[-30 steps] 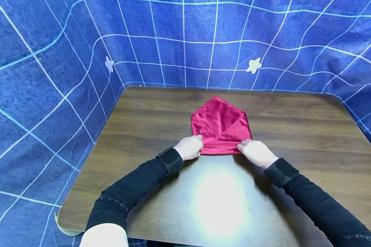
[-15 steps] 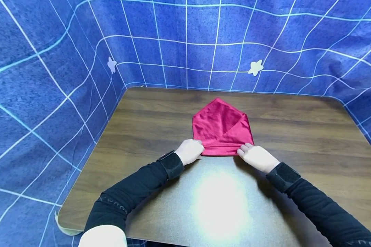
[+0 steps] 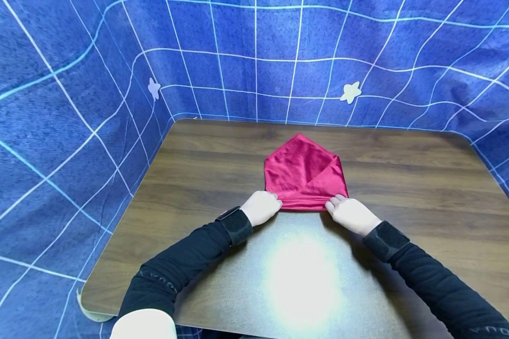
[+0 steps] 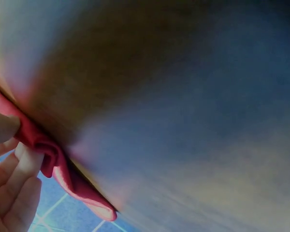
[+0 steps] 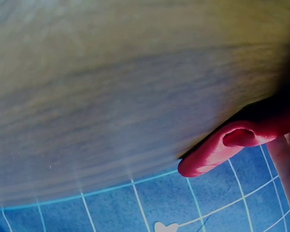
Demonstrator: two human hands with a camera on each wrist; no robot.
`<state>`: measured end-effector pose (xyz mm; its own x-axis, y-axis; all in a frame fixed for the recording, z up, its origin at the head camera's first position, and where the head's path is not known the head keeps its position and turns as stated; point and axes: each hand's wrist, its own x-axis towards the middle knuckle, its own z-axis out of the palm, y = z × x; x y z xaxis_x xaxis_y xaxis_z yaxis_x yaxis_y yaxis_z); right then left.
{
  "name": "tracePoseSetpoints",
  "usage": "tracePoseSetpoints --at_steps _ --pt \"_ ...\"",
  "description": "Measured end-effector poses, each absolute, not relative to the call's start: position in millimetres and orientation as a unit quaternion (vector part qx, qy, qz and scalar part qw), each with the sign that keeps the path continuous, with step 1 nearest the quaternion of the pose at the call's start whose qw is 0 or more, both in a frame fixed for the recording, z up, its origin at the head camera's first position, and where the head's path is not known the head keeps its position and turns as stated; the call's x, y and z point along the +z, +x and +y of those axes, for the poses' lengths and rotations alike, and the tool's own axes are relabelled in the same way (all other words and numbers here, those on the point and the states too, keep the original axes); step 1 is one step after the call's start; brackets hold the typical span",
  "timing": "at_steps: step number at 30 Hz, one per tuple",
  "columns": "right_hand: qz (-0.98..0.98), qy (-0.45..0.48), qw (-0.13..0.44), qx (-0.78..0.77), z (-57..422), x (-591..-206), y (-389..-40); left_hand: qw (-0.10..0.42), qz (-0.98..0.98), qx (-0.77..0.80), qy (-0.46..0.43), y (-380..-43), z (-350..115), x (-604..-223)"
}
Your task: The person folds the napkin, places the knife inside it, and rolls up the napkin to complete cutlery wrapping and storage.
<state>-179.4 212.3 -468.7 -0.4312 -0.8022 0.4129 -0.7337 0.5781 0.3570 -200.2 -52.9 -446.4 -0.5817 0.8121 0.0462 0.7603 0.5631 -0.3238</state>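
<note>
"What's closest to the person?"

"A bright glare (image 3: 303, 282) on the wood-grain table (image 3: 411, 179), on the near side of the red cloth (image 3: 304, 172). Left of it, a dark sleeve (image 3: 182, 263) reaches in toward the cloth; another sleeve (image 3: 441, 282) does so from the right. Each ends in a black wristband (image 3: 386, 241)."

"And the hands?"

"The left hand (image 3: 260, 208) is at the cloth's near left corner, its thumb and fingers closed in a pinch; the left wrist view shows the fabric bunched between them. The right hand (image 3: 353, 215) grips the near right corner with bent fingers, though its thumb is hidden."

"How does the cloth lie?"

"On the table, between the hands. It's satiny and five-sided, with a narrow band along the near edge, a diagonal fold on the right and a peak at the far end."

"Beyond it?"

"A blue sheet (image 3: 275, 28) with pale wavy lines. One white star (image 3: 350, 92) sits beyond the cloth and slightly right, another star (image 3: 154, 88) beyond it and left."
</note>
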Motion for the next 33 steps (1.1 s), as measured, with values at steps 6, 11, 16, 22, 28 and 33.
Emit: tracePoseSetpoints --at_steps 6,11,16,22,28,33 --pt "-0.865 0.441 0.238 0.018 216 -467 -176 0.059 -0.881 0.107 -0.456 -203 -56 -445" --pt "-0.889 0.416 0.183 0.056 215 -462 -171 0.024 -0.886 0.048 -0.46 -206 -60 -441" --pt "-0.922 0.365 0.121 0.054 211 -456 -171 -0.008 -0.9 0.015 -0.436 -210 -59 -439" --pt "-0.942 0.317 0.082 0.075 207 -451 -173 -0.056 -0.915 -0.032 -0.399 -219 -57 -438" --pt "-0.95 0.292 0.058 0.093 202 -445 -175 -0.113 -0.912 -0.081 -0.387 -229 -60 -437" --pt "-0.957 0.272 0.053 0.085 197 -440 -177 -0.151 -0.908 -0.102 -0.378 -235 -61 -436"
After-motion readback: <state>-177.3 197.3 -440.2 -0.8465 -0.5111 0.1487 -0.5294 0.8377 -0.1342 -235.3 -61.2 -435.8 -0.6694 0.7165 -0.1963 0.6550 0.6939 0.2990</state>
